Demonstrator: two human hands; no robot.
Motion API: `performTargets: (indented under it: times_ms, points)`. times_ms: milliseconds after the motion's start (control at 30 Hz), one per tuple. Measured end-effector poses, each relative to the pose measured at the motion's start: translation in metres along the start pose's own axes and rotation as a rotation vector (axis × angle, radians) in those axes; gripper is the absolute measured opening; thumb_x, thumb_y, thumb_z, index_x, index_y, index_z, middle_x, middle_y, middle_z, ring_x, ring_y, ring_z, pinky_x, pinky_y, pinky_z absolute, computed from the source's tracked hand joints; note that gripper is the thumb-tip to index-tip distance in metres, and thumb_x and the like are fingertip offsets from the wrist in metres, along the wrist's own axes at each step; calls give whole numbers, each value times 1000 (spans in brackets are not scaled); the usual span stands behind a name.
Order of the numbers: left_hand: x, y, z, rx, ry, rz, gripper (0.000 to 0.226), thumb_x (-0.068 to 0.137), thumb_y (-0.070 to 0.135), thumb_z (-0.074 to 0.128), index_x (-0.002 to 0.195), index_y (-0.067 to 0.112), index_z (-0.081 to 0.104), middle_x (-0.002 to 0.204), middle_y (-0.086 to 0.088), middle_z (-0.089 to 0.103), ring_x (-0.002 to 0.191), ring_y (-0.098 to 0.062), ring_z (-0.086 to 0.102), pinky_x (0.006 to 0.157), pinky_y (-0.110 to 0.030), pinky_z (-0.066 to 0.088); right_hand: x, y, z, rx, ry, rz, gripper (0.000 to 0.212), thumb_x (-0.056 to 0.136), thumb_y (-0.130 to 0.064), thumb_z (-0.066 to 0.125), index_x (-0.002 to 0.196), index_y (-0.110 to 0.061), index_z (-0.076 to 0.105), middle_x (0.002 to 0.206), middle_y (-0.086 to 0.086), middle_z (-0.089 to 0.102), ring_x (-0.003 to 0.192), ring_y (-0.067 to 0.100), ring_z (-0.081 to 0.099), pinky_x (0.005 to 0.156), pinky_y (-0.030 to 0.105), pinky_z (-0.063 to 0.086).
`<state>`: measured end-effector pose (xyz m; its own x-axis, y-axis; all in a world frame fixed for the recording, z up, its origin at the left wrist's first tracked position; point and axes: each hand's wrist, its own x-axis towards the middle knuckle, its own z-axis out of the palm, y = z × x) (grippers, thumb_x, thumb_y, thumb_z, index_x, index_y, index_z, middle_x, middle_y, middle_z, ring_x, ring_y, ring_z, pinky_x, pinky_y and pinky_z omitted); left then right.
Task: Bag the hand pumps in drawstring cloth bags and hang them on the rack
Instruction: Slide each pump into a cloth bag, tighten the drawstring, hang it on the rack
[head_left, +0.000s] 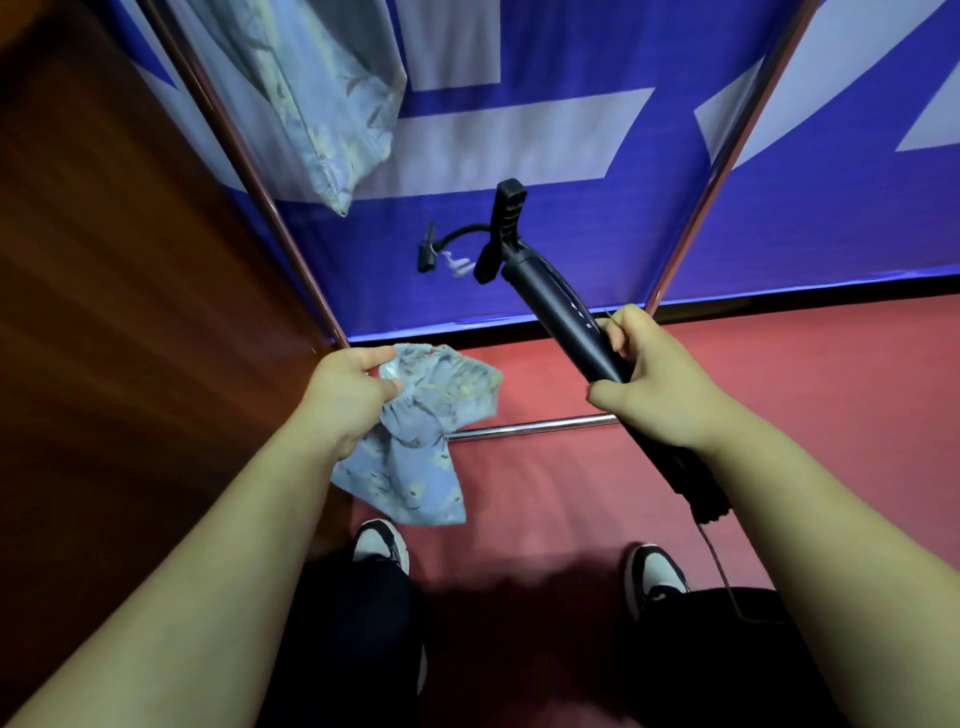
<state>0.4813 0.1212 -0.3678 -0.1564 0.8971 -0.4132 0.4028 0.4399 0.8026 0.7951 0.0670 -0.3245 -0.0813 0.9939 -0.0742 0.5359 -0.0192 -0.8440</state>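
My right hand (654, 384) grips the hand pump (561, 317), fingers and thumb curled round the near half of its barrel. The pump is matte black and slim. It slants from under my right wrist up and away to the left, held in the air over the red floor (805, 415). At its far end a ribbed black crosspiece (506, 223) stands out across the barrel. From there a thin black hose (462, 234) curls left to a small nozzle (427, 254), with a pale tag just beside it. The pump's near end passes under my forearm and is blurred there. A dark lump and a thin cord seem to hang from it, but I cannot tell what they are.

My left hand (343, 395) pinches a drawstring cloth bag (415, 457) at its gathered mouth, thumb on top, and the rest droops below my wrist. The bag is pale blue with a faint yellow-green leaf print, crumpled and limp. It hangs well apart from the pump, to its left.

A second bag (322, 104) of the same print hangs far left on the rack (727, 156). The rack's chrome poles slant up on both sides, and its low bar crosses between my hands. Behind stands a blue banner (571, 57) with white shapes. A brown wooden panel (104, 312) fills the left, and my two shoes (379, 540) are nearest.
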Motion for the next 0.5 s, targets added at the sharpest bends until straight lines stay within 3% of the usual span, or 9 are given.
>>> performTargets:
  times_ms: [67, 167, 233, 300, 400, 500]
  points:
    - [6, -1, -4, -27, 37, 1, 53, 87, -2, 71, 137, 12, 63, 114, -20, 73, 92, -25, 69, 99, -48, 56, 2, 6, -2, 5, -10, -32, 51, 73, -26, 78, 81, -24, 28, 84, 19, 51, 61, 27, 44, 59, 44, 40]
    - [11, -2, -9, -58, 68, -26, 57, 87, -6, 69, 141, 10, 58, 116, -19, 72, 105, -33, 72, 101, -51, 55, 3, 12, -1, 3, -38, -51, 53, 74, -38, 80, 79, -24, 29, 81, 22, 53, 68, 36, 55, 60, 47, 43]
    - [14, -4, -12, -68, 87, -47, 62, 85, -6, 69, 143, 10, 56, 117, -18, 72, 106, -32, 72, 102, -51, 55, 5, 16, 1, 12, -66, -62, 53, 75, -33, 82, 78, -23, 29, 75, 17, 50, 64, 30, 50, 60, 39, 38]
    - [19, -9, -16, -78, 97, -63, 68, 79, -2, 71, 144, 11, 55, 116, -16, 73, 104, -31, 72, 101, -52, 55, 6, 17, 0, 31, -109, -65, 54, 75, -30, 82, 77, -23, 29, 71, 4, 43, 62, 19, 43, 59, 39, 36]
    - [27, -19, -21, -71, 89, -65, 68, 81, -5, 68, 145, 13, 54, 106, -12, 76, 99, -30, 74, 98, -52, 57, 6, 17, -4, 25, -173, -53, 53, 70, -38, 81, 76, -26, 29, 71, 0, 40, 63, 17, 41, 57, 46, 36]
    - [13, -6, -19, -26, 70, -9, 66, 86, -9, 65, 146, 16, 54, 106, -11, 77, 98, -27, 76, 96, -49, 59, 4, 20, -7, 21, -198, -38, 52, 74, -26, 83, 76, -23, 31, 70, -3, 41, 62, 16, 39, 59, 36, 35]
